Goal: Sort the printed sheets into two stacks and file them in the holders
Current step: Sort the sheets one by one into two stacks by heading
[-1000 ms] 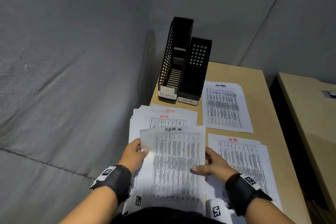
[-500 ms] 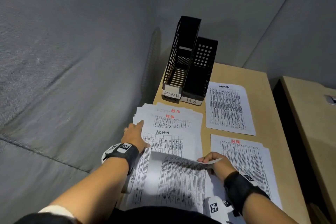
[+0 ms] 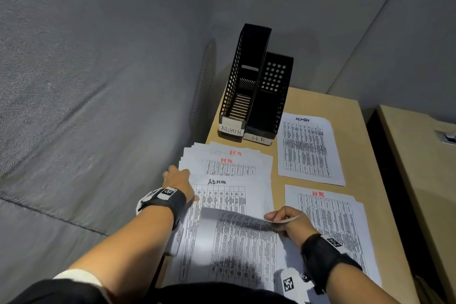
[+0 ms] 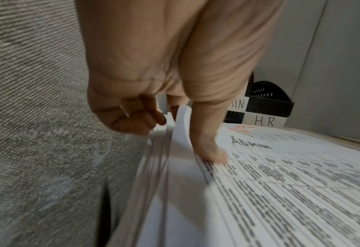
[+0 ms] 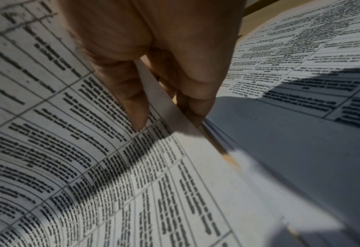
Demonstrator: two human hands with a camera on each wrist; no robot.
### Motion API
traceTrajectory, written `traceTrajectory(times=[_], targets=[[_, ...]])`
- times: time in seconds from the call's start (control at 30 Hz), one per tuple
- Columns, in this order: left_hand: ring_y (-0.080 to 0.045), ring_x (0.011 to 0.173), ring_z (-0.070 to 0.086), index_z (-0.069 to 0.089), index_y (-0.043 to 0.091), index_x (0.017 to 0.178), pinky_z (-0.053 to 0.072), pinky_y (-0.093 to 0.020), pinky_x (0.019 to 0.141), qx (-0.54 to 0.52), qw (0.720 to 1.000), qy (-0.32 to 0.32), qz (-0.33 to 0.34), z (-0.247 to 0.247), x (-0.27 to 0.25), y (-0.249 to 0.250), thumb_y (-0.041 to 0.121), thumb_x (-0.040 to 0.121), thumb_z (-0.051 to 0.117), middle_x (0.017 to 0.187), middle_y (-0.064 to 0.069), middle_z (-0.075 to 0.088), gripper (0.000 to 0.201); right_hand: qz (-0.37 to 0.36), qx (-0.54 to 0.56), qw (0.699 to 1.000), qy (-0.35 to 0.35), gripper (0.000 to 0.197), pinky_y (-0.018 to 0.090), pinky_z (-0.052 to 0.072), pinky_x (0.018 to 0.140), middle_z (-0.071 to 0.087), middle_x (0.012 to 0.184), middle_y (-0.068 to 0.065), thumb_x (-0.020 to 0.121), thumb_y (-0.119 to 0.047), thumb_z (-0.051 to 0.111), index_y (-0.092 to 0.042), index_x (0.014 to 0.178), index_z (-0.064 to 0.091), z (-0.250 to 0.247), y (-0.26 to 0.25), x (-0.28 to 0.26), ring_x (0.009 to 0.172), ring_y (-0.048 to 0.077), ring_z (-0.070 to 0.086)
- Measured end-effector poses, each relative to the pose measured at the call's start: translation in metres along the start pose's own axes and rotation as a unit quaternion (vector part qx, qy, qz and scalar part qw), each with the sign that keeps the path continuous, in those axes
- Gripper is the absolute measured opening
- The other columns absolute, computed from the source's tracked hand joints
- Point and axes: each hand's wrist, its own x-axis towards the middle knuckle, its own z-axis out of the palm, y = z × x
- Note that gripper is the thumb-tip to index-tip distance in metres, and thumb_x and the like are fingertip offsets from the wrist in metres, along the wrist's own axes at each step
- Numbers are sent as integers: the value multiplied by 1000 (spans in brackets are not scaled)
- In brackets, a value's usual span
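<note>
Your right hand (image 3: 287,221) pinches the corner of the top sheet (image 3: 237,249), thumb on its printed face and fingers (image 5: 198,93) curled beneath, so the paper bows upward. Your left hand (image 3: 179,181) grips the unsorted pile (image 3: 229,168) at its left edge; only the left wrist view shows the thumb (image 4: 206,147) pressed on the ADMIN page while the curled fingers hook under the fanned edges. The right wrist view alone shows the sheet's curved underside. On the pale wooden desk (image 3: 350,111) lie an ADMIN stack (image 3: 308,148) and, nearer, an HR stack (image 3: 333,224). Two black perforated holders (image 3: 256,86), labelled ADMIN and HR, stand at the far corner against grey woven fabric panels (image 3: 86,81).
</note>
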Motion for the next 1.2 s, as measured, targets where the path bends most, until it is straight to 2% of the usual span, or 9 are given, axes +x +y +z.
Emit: traceTrajectory(times=[0.13, 0.23, 0.43, 0.57, 0.83, 0.93, 1.03, 1.1, 1.2], targets=[[-21, 84, 52, 62, 10, 81, 46, -30, 72, -204, 974, 86, 40, -2, -9, -2, 22, 88, 65, 95, -6, 57, 15, -20, 28, 999, -9, 37, 23, 55, 50, 65, 92, 27, 70, 37, 45, 2, 64, 52, 2, -4, -2, 77, 32, 62], [-16, 58, 35, 41, 13, 61, 30, -24, 54, -391, 917, 48, 56, 3, -21, -5, 12, 89, 63, 60, 1, 39, 35, -36, 55, 998, -2, 40, 23, 56, 50, 62, 97, 27, 69, 39, 45, 0, 62, 52, 4, -5, -1, 80, 33, 62], [-15, 58, 54, 59, -4, 86, 49, -18, 57, -605, 795, 26, 36, 5, -35, -10, -4, 81, 69, 69, -11, 59, 11, -55, 40, 998, 18, 35, 22, 59, 62, 62, 112, 15, 67, 34, 55, -1, 63, 52, 5, -5, 1, 104, 31, 59], [-19, 59, 60, 61, 2, 83, 53, -22, 57, -656, 754, 36, 25, 5, -39, -7, -8, 77, 70, 73, -13, 64, 14, -43, -4, 999, 30, 26, 23, 56, 59, 69, 89, 20, 66, 15, 75, 11, 86, 58, 4, -9, -1, 84, 32, 66], [-17, 55, 51, 56, 7, 81, 45, -27, 60, -658, 750, 66, 20, 6, -47, -1, -11, 72, 73, 60, -7, 57, 26, -65, 65, 995, 38, 41, 37, 57, 85, 68, 105, 24, 69, 21, 70, 4, 103, 55, 7, -7, -2, 100, 34, 65], [-14, 54, 47, 54, 14, 90, 42, -28, 60, -624, 776, 84, 43, 8, -52, 2, -4, 79, 70, 61, -3, 51, 27, -78, 50, 994, 58, 39, 27, 56, 78, 67, 86, 2, 74, 22, 65, -11, 91, 56, 8, -9, -6, 84, 17, 63], [-15, 82, 58, 60, 32, 112, 49, -22, 72, -563, 820, 54, 92, 7, -61, 3, -6, 83, 61, 90, 2, 62, 48, -82, 51, 993, 68, 39, 30, 55, 73, 69, 71, 3, 76, 26, 57, -11, 67, 68, 10, -8, -7, 80, 29, 62], [1, 108, 54, 55, 33, 128, 47, -6, 74, -543, 829, -2, 130, 4, -69, 6, -19, 82, 49, 119, 13, 60, 71, -77, 76, 992, 71, 54, 30, 54, 66, 65, 60, 5, 74, 32, 42, -9, 50, 68, 13, -6, -8, 73, 31, 57], [11, 114, 47, 54, 26, 133, 40, 4, 74, -547, 821, -48, 154, 2, -72, 5, -24, 81, 43, 129, 17, 53, 73, -42, 12, 997, 57, 53, 42, 45, 97, 66, 87, 6, 77, 28, 28, -3, 83, 71, 12, -14, -16, 99, 24, 56]])
